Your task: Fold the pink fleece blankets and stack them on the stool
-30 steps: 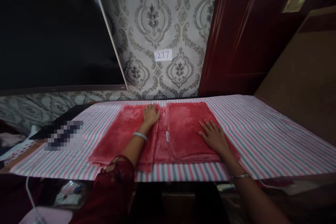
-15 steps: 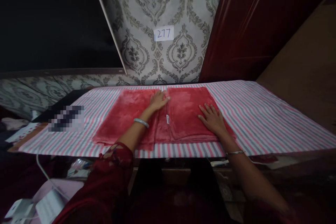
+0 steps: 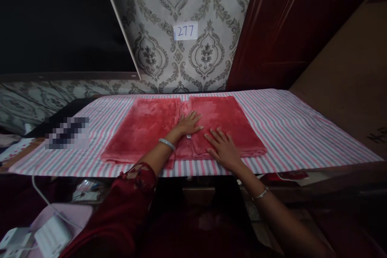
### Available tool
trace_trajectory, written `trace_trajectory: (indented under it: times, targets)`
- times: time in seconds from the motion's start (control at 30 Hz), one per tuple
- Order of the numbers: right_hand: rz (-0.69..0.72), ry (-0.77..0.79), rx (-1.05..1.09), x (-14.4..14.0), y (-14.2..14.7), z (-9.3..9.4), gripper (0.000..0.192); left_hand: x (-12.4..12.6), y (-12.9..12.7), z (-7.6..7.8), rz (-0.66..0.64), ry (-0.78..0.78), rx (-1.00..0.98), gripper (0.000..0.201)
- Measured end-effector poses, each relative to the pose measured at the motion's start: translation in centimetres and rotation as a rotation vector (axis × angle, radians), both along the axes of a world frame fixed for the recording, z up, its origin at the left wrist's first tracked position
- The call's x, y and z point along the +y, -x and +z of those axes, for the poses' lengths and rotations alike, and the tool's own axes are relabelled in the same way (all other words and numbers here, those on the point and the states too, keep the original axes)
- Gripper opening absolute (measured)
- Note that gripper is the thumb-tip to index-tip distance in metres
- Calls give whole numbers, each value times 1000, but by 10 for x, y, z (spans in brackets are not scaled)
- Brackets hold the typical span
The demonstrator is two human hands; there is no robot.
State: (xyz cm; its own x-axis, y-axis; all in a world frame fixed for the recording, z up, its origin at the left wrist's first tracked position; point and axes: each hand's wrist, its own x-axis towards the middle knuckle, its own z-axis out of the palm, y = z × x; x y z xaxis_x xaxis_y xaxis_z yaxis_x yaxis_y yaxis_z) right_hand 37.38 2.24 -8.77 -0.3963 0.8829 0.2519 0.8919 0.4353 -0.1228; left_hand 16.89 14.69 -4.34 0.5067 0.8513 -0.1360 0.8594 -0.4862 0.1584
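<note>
A plush red cloth, perhaps a blanket (image 3: 142,129), lies on a striped cloth, its two sides folded inward so that a narrow gap runs down the middle. My left hand (image 3: 189,124) rests flat across that gap, fingers spread toward the right panel, partly covering a small white label. On the lower part of the right panel lies my right hand (image 3: 223,149), palm down and fingers apart. Neither hand grips anything.
Pink, grey and white stripes mark the cloth (image 3: 287,129) over the table. A dark screen (image 3: 60,20) stands at the back left. Below the table's left edge are a pink tray or seat (image 3: 81,211) and a white box-shaped device (image 3: 53,236) with a cable.
My right hand has slid left and toward me, from the right panel's outer side to its lower middle. My left hand has moved slightly nearer me, over the label.
</note>
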Motion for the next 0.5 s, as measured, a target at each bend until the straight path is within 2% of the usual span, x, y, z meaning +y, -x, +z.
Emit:
trace_trajectory:
  times: [0.1,0.2,0.27,0.33,0.4,0.5]
  targets:
    - [40,-44,103,-6,-2,-5,51,-2,-4,6,3,-16,-7,70]
    - [114,-87,217,-6,-10,-6,45,-17,-9,18,-4,-76,-30,58]
    - [143,-111,264,-6,-12,-6,41,-36,-10,27,-86,-106,-87,45]
    - [156,-127,293,-9,-11,-6,37,-62,-8,31,-225,-104,-170,35]
    - [148,-155,317,-12,-11,-6,36,-88,-2,31,-346,-96,-234,32]
    - [100,-222,337,-16,-21,-5,35,-114,8,23,-410,-147,-243,26]
